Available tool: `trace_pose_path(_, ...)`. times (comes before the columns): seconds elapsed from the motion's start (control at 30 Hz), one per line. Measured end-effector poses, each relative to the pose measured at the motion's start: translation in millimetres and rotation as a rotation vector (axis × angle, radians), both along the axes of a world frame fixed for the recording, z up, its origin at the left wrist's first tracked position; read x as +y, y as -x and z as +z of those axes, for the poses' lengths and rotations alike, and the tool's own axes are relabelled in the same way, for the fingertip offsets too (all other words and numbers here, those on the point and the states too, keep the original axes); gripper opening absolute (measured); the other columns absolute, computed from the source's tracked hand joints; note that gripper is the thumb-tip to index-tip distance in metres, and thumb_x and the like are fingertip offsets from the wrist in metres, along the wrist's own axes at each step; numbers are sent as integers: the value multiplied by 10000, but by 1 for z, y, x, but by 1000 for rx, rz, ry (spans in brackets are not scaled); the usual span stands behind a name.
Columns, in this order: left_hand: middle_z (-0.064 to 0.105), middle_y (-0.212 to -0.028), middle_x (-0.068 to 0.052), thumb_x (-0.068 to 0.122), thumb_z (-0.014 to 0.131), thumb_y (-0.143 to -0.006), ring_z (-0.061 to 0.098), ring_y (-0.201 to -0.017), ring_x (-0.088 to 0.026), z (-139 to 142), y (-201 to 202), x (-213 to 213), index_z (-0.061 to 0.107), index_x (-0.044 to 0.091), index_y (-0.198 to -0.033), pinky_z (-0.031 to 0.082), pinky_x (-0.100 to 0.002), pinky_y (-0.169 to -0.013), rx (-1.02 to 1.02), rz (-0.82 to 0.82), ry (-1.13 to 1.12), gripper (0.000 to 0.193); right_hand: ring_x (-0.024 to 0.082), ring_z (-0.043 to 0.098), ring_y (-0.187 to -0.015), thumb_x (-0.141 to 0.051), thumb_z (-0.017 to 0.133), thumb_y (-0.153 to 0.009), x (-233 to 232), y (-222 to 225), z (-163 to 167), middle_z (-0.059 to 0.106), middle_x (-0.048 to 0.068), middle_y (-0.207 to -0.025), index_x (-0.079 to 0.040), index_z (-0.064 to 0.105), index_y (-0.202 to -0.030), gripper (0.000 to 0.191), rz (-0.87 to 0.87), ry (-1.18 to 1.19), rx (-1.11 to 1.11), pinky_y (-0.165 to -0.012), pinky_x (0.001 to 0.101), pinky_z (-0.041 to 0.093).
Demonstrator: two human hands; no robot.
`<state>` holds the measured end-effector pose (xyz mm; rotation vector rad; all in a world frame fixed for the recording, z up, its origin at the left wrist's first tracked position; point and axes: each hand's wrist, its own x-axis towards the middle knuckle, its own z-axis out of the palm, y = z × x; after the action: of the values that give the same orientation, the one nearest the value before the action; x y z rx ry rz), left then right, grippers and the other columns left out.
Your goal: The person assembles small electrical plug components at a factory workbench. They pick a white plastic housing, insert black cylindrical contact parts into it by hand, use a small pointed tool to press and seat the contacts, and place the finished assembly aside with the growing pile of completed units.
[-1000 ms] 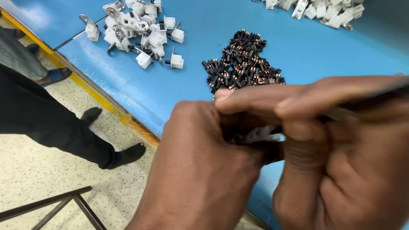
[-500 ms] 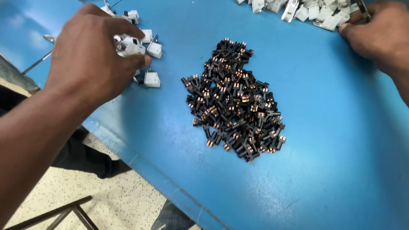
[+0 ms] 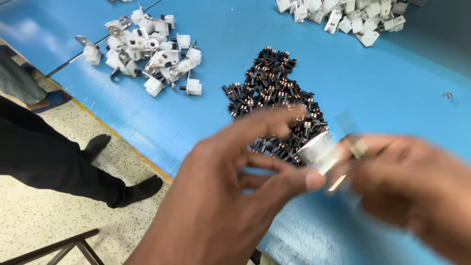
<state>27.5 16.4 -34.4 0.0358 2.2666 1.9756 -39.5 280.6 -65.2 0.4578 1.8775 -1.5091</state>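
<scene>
My left hand (image 3: 230, 196) and my right hand (image 3: 422, 196) meet low over the blue table (image 3: 392, 83), both blurred by motion. Between their fingertips is a small white plastic part (image 3: 319, 152); my left thumb and fingers pinch it from the left. My right hand's fingers close on a small piece with a metal tab (image 3: 357, 145) right beside it. Just behind the hands lies a pile of small black parts with copper windings (image 3: 272, 95), partly hidden by my left fingers.
A heap of white plastic parts with metal tabs (image 3: 147, 54) lies at the table's far left, and another white heap (image 3: 353, 14) at the top right. Past the table's yellow edge, a person's black-trousered legs (image 3: 54, 162) stand on speckled floor, near a metal frame (image 3: 64, 248).
My hands were spread apart, the left on the left white heap and the right at the top right heap. Both have come back together in front of me with small parts.
</scene>
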Motion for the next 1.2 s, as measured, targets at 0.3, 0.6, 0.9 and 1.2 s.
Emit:
trace_pose_path(0.3,819,-753,-54,196,904,-785,728,-662,-78,-10,-50,-52,780,14,-1010,631,-240,-599,-219,332,-174,315,217,684,-708,-337,761,-853,-120,1,42,723,-21,-862,-225,824,-1111,289,774,-821,857,-671,388,548)
trace_pose_path(0.6,753,-711,-60,178,919,-759,679,-595,-79,-1,-55,-38,772,50,-977,500,-238,-503,-343,423,-175,292,168,663,-809,-354,740,-895,-120,31,38,743,-29,-960,-171,797,-1089,273,1039,-594,1154,-670,362,539)
trace_pose_path(0.9,747,-706,-17,187,876,-779,679,-611,-41,10,-37,-17,826,70,-881,565,-229,-500,-117,381,-16,163,118,269,-395,-161,738,-891,-92,-18,65,535,78,-653,2,698,-1095,264,149,44,408,-345,334,206)
trace_pose_path(1.2,775,-714,-31,195,880,-783,655,-626,-48,20,-27,-16,860,97,-899,552,-241,-505,-115,254,70,153,159,360,-538,-116,754,-891,-84,-14,61,514,71,-710,-36,594,-1106,279,184,88,217,-448,336,293)
